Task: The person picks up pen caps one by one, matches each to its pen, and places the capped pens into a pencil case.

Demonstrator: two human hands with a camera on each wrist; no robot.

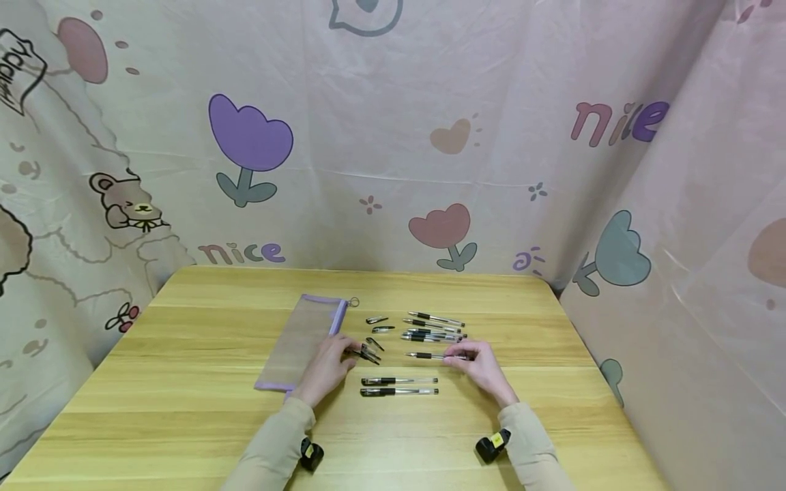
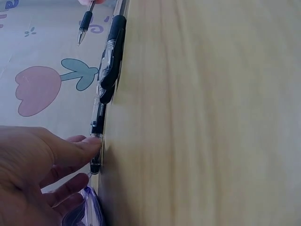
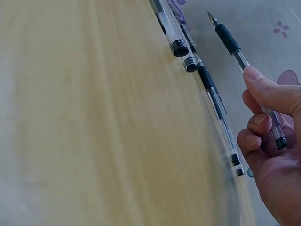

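My right hand (image 1: pixel 479 365) holds an uncapped gel pen (image 3: pixel 228 37) by its clear barrel, between thumb and fingers. The bare tip points left in the head view. My left hand (image 1: pixel 328 368) is beside the pencil pouch, its thumb and fingers pinching a black-and-clear pen cap (image 2: pixel 95 167). More loose caps (image 1: pixel 374 343) lie just past its fingertips. Two capped pens (image 1: pixel 399 391) lie side by side between the hands, nearer the person. Behind the right hand lie several uncapped pens (image 1: pixel 432 326), tips to the left.
A see-through mesh pouch (image 1: pixel 295 341) with purple edging and a zipper ring lies left of the pens, partly under the left hand. The wooden table (image 1: pixel 184 354) meets a printed curtain (image 1: pixel 368 136) at its back and sides. A black camera (image 1: pixel 493 447) is worn at each wrist.
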